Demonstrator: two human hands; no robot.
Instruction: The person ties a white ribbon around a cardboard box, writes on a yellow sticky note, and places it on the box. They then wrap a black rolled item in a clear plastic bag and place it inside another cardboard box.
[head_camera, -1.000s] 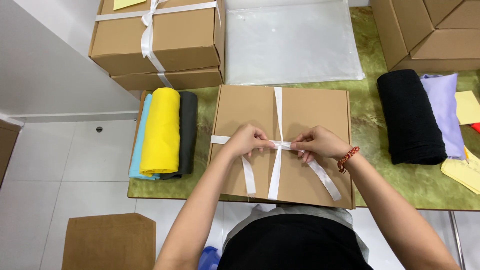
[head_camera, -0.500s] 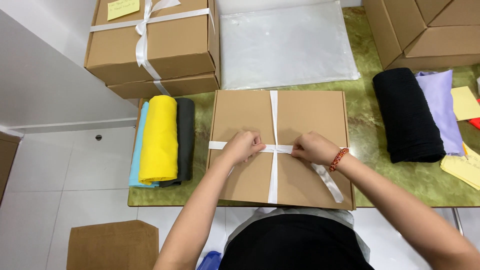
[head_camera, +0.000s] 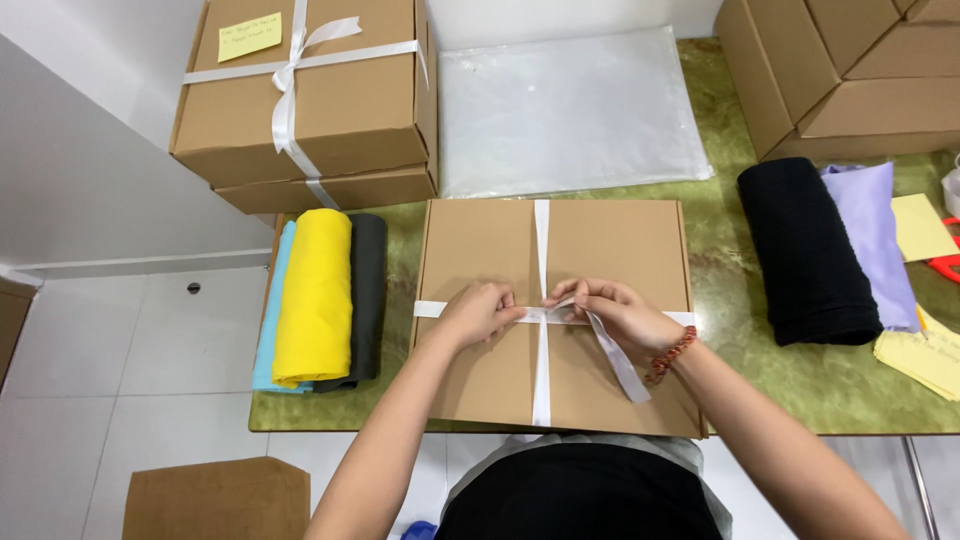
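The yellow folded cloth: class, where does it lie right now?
In the head view, the yellow folded cloth lies left of the ribboned cardboard box, between a light blue cloth and a dark grey cloth.

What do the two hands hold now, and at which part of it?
Both the left hand and the right hand pinch the white ribbon where its bands cross, on top of the flat cardboard box; one loose end trails from the right hand.

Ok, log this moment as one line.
left hand pinching white ribbon | right hand pinching ribbon tail | over flat cardboard box | knot unfinished
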